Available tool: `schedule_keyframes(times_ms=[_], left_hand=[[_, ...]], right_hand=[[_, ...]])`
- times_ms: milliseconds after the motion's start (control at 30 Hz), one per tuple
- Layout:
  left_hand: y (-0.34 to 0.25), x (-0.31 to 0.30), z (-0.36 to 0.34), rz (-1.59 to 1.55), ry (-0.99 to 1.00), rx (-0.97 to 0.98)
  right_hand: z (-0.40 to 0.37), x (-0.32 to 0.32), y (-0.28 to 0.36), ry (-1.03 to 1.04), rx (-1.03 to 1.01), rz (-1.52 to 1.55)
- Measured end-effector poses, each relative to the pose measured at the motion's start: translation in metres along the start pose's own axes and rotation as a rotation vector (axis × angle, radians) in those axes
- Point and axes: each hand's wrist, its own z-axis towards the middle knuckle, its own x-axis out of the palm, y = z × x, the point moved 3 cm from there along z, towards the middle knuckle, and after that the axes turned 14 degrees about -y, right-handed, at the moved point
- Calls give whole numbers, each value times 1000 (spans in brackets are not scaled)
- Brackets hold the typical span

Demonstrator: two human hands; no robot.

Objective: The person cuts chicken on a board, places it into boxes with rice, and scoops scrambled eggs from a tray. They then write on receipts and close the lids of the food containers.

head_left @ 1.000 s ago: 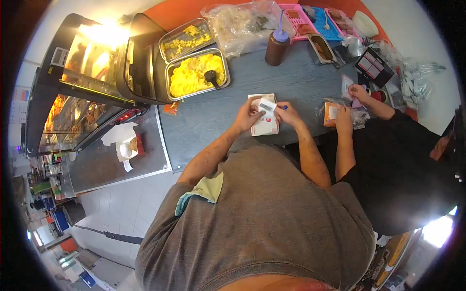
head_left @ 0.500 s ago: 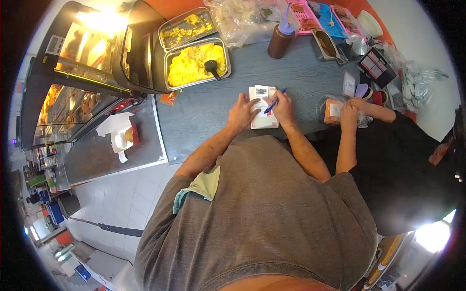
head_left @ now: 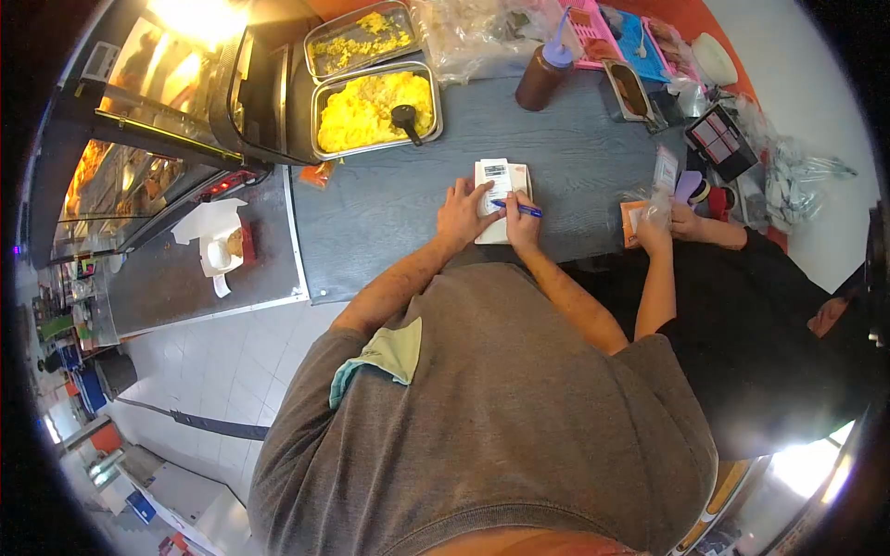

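Note:
On the dark wood-grain counter lies a white notepad (head_left: 491, 230) with a printed slip (head_left: 496, 174) on top. My left hand (head_left: 461, 215) rests on the pad's left side, fingers spread and holding nothing. My right hand (head_left: 524, 225) grips a blue pen (head_left: 519, 208), whose tip points left over the slip. The lower part of the pad shows between both hands.
Trays of yellow food (head_left: 371, 109) stand beyond my left hand, by a lit glass cabinet (head_left: 148, 120). A brown sauce bottle (head_left: 540, 82) stands ahead. At right a co-worker's hands (head_left: 660, 232) hold clear plastic beside an orange packet (head_left: 632, 222). An open box (head_left: 209, 250) sits left.
My right hand has moved down and left with the pen, which now lies flatter, its tip over the slip. The co-worker's hands have shifted, lifting the clear plastic off the orange packet.

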Motion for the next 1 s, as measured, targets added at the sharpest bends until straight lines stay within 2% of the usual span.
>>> schedule_keyframes(times_ms=[333,433,500,533,700,933,1000], left_hand=[[-1,-2,3,26,58,-13],[-3,-5,3,12,75,-40],[-3,-5,5,4,79,-50],[-3,-5,3,-4,90,-60],[-3,-4,4,8,98,-42],[-4,-6,4,32,135,-56],[-3,-6,4,34,133,-57]], right_hand=[[4,-2,3,2,25,46],[8,-9,7,-35,129,77],[13,-20,-3,-167,265,85],[9,-20,-6,-165,267,84],[4,-19,-4,-108,35,-36],[3,-18,13,-80,-25,-80],[3,-15,12,-35,-149,-137]])
